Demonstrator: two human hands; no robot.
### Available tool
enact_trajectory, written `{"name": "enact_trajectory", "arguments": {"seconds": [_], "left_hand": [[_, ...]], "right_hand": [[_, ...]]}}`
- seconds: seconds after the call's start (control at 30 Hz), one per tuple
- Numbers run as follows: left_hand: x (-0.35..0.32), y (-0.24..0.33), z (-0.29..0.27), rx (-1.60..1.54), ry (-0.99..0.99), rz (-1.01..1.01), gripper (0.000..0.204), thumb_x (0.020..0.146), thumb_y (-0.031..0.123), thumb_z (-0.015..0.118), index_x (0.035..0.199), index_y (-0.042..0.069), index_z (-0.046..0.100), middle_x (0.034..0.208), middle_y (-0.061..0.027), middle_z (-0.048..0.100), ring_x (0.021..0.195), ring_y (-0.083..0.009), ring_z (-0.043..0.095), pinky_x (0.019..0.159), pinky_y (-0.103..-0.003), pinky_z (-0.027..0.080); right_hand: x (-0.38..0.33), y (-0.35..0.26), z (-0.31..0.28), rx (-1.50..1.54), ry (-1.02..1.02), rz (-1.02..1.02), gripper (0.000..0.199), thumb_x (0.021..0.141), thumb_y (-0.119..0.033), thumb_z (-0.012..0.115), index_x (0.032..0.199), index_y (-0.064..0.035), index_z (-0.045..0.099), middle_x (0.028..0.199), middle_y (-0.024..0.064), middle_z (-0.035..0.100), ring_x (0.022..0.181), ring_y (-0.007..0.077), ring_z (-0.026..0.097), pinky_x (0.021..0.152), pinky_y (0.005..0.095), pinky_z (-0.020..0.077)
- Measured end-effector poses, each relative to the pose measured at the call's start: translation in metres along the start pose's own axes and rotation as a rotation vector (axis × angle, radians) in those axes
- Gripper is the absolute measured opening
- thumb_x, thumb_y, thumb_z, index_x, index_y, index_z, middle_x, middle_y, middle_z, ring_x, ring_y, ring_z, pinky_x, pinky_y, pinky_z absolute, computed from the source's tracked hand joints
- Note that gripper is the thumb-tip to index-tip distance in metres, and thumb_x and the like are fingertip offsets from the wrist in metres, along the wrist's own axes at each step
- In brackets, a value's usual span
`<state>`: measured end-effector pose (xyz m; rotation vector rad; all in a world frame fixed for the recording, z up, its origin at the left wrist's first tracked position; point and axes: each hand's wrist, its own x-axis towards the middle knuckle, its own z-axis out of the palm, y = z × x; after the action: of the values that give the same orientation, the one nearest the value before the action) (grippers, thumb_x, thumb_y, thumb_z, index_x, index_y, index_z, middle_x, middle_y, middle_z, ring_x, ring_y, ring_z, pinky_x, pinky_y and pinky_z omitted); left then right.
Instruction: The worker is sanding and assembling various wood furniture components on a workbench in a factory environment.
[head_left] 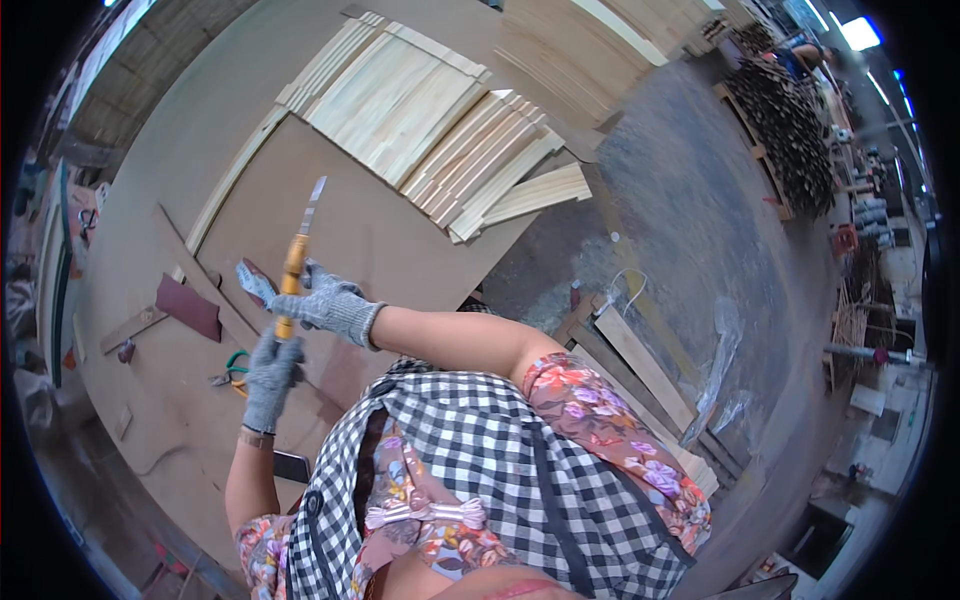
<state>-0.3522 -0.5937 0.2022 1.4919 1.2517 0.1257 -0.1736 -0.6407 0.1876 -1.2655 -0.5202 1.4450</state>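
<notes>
Both my hands wear grey knit gloves and hold a yellow utility knife (pixel 293 262) with a long blade out, pointing away from me over the brown table (pixel 350 225). My left hand (pixel 272 380) is closed around the lower end of its handle. Higher up, my right hand (pixel 335 305) has its fingers closed on the handle. Just left of the knife lies a small pale blue and dark red piece (pixel 256 283) that I cannot identify. A maroon sheet (pixel 188 308), perhaps sandpaper, rests further left. Green-handled scissors or pliers (pixel 236 370) lie beside my left hand.
Pale wood panels (pixel 395 95) and strips (pixel 490 150) are lined up at the table's far side. A dark phone (pixel 291 467) lies near my left forearm. Planks (pixel 645 365) stand at right by the grey floor (pixel 670 200). A person (pixel 805 55) bends behind stacked dark wood (pixel 780 130).
</notes>
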Motion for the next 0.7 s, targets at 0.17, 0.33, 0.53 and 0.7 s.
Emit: {"name": "enact_trajectory", "arguments": {"seconds": [0.17,0.33,0.53,0.7], "left_hand": [[0.074,-0.085,-0.062,0.408,0.603,0.234,0.031,0.089,0.023,0.053,0.114,0.006,0.050,0.081,-0.0064,0.057,0.065,-0.0168,0.056,0.057,-0.029,0.045],[0.117,-0.021,-0.027,0.556,0.752,0.286,0.031,0.087,0.023,0.054,0.111,0.003,0.051,0.093,-0.0170,0.056,0.087,-0.0328,0.054,0.075,-0.041,0.043],[0.098,-0.057,-0.070,0.941,0.746,-0.104,0.032,0.082,0.018,0.055,0.109,0.003,0.052,0.094,-0.0206,0.056,0.088,-0.0369,0.053,0.077,-0.045,0.042],[0.090,0.037,-0.006,0.911,0.712,0.041,0.037,0.078,0.019,0.059,0.113,0.007,0.054,0.105,-0.0213,0.056,0.099,-0.0368,0.053,0.084,-0.042,0.043]], "right_hand": [[0.014,0.010,-0.087,-0.094,0.046,0.000,0.061,0.081,-0.034,0.064,0.123,0.0038,0.043,0.101,0.0129,0.059,0.070,0.0156,0.057,0.063,0.0284,0.0488],[0.010,0.048,-0.336,0.119,0.840,-0.038,0.017,0.084,-0.023,0.057,0.087,-0.0064,0.059,0.067,0.0008,0.053,0.054,0.0095,0.050,0.044,0.0229,0.0388],[-0.011,0.014,-0.366,0.282,1.139,0.000,0.049,0.078,-0.036,0.066,0.113,-0.0061,0.050,0.080,0.0012,0.054,0.059,0.0109,0.049,0.046,0.0249,0.0372],[-0.011,0.011,-0.369,0.432,1.114,-0.197,0.031,0.081,-0.032,0.065,0.100,-0.0088,0.057,0.084,0.0021,0.057,0.067,0.0114,0.051,0.054,0.0274,0.0416]]}}
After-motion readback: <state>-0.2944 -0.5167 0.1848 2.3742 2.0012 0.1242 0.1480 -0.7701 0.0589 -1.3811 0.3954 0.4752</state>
